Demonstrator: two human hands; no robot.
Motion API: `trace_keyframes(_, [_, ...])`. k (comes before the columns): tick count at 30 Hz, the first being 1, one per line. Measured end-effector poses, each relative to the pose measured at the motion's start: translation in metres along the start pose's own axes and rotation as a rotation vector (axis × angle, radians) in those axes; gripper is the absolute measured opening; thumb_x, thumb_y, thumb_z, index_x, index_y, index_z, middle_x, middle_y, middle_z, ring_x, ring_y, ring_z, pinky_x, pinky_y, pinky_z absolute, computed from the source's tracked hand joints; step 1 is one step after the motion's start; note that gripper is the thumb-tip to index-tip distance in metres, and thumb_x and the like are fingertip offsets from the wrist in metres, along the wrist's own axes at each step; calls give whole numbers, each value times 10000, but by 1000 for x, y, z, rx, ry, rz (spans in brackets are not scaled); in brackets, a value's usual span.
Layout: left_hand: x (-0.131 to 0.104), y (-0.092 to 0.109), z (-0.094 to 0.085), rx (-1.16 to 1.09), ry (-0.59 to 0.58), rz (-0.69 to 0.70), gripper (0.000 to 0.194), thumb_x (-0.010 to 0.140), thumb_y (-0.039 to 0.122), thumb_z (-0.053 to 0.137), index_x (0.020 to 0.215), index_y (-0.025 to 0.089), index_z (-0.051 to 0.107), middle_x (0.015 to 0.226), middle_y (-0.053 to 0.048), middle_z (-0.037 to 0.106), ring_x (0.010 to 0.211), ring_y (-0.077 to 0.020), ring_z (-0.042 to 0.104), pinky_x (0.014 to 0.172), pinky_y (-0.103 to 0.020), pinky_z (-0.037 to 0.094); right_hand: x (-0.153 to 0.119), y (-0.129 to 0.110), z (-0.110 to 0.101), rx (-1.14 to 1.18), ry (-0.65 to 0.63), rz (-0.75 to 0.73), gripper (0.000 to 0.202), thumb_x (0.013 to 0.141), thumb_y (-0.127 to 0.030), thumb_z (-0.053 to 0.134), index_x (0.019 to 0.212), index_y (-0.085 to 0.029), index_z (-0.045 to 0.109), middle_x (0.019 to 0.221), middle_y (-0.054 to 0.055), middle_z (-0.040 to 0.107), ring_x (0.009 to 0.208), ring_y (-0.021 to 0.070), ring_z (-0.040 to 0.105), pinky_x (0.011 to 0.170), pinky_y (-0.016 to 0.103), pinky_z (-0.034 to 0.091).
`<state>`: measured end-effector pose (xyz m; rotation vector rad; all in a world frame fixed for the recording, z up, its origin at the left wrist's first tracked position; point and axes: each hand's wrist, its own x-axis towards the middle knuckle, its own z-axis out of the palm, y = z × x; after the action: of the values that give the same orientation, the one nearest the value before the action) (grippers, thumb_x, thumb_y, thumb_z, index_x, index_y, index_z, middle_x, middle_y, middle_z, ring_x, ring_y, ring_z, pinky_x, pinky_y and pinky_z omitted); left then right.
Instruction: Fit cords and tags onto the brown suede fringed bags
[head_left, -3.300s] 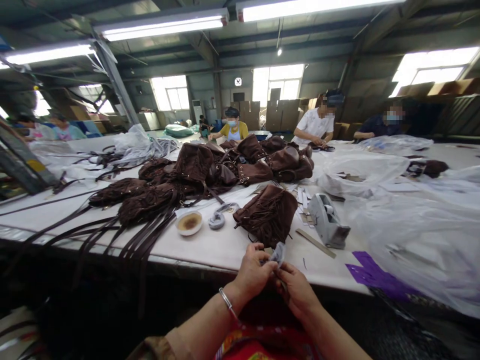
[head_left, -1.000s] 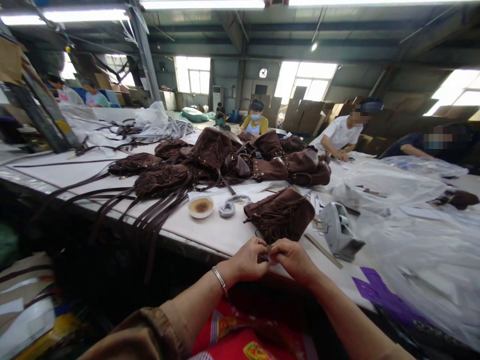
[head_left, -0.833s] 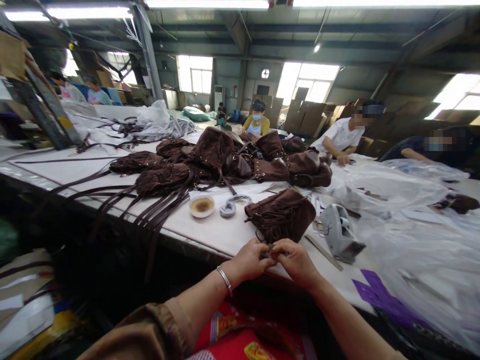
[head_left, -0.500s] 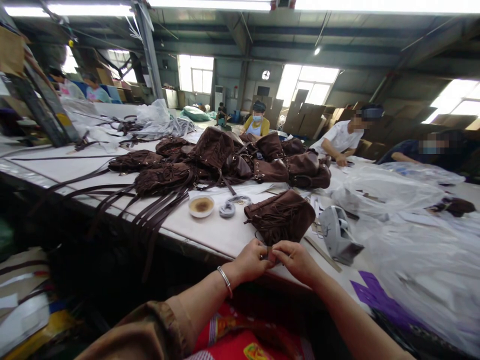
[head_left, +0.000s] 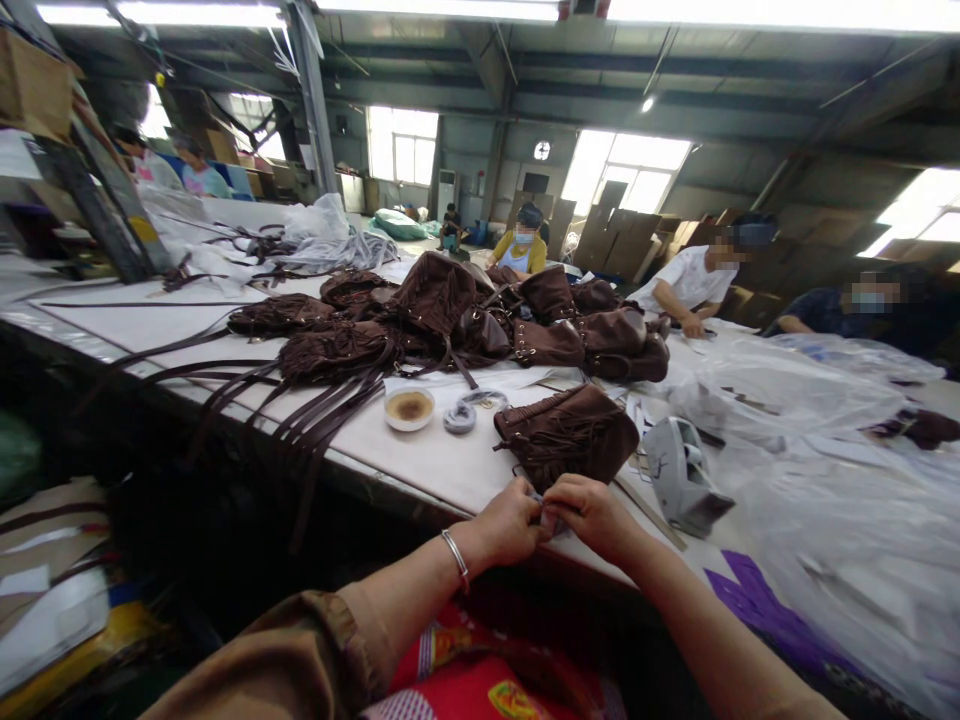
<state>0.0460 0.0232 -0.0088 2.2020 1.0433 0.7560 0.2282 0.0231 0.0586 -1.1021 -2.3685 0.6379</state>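
Observation:
At the table's near edge, my left hand [head_left: 511, 522] and my right hand [head_left: 589, 512] meet, fingers closed together on a small greyish piece [head_left: 551, 520] that is mostly hidden; what it is I cannot make out. Just beyond them lies a brown fringed bag [head_left: 568, 435]. To its left are a coil of grey strip [head_left: 459, 417] and a white bowl [head_left: 409, 409] with something brownish inside. A silver bracelet circles my left wrist.
A heap of brown bags [head_left: 442, 300] spans the table [head_left: 420, 465], long straps hanging over its front edge. On the right are a grey-white dispenser [head_left: 682, 475], plastic sheeting [head_left: 847, 510] and purple material [head_left: 772, 610]. Several people sit around the far side.
The view has shifted slightly, so the scene sits a little further right. A greyish piece now shows between my fingers, where a brownish-pink one showed before. Both hands remain together.

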Motion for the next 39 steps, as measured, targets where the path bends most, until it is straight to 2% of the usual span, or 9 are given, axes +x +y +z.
trace_keyframes(4, [0,1,0,41,-6,16,182,829,259,623,738,147,734,757,-61,558,838,-197,521,742,-284,456,0,-5,-5,-57,-37,-34,289,907,-94,545,725,-229,724,814,14,629,806,144,582,761,268,427])
trace_keyframes(10, [-1,6,-3,18,-33,-66,135,771,272,678,783,153,740,883,-73,597,850,-197,538,789,-297,473,0,-7,-2,-225,-44,-27,238,883,-92,591,703,-210,692,784,21,602,802,162,557,736,282,411])
trace_keyframes(17, [2,9,-5,13,-25,-141,120,734,269,704,706,154,722,778,-43,610,804,-179,533,741,-272,458,-8,-7,18,-629,74,-232,217,902,-155,546,693,-177,599,747,66,561,723,202,461,682,349,366])
trace_keyframes(21, [0,8,-4,19,-21,-100,165,772,294,674,691,161,730,699,-35,609,762,-173,523,712,-269,440,-14,-9,14,-415,20,-231,215,939,-183,506,763,-184,630,800,67,586,764,197,495,702,332,402])
trace_keyframes(24, [-1,9,-3,24,2,-61,216,816,331,639,724,165,742,725,-55,617,809,-191,537,724,-276,447,-13,-9,6,-145,2,-90,245,944,-177,510,759,-196,670,806,47,606,790,173,551,727,299,437])
trace_keyframes(27, [-2,13,-3,55,4,-54,237,827,341,627,751,150,745,790,-78,621,811,-197,542,745,-292,460,-7,-8,1,-24,-36,83,210,846,-116,609,673,-207,685,741,13,623,754,158,580,695,270,433])
trace_keyframes(31, [-3,18,-7,109,-28,-63,244,834,336,618,787,132,743,883,-104,607,750,-180,529,735,-305,471,3,-6,0,-80,-68,190,151,728,-63,674,684,-205,692,744,-5,650,758,160,588,684,260,411])
trace_keyframes(37, [-2,19,-12,179,-37,-10,178,835,275,626,796,134,729,881,-104,605,767,-187,528,740,-314,471,8,-1,2,-228,-222,136,224,863,-162,598,692,-221,730,743,21,619,731,160,584,658,267,376])
trace_keyframes(39, [-1,18,-11,173,-41,11,166,837,260,622,793,138,725,879,-104,612,781,-190,534,739,-311,472,5,0,5,-268,-219,126,235,878,-163,581,688,-206,712,749,25,610,722,156,581,645,266,365])
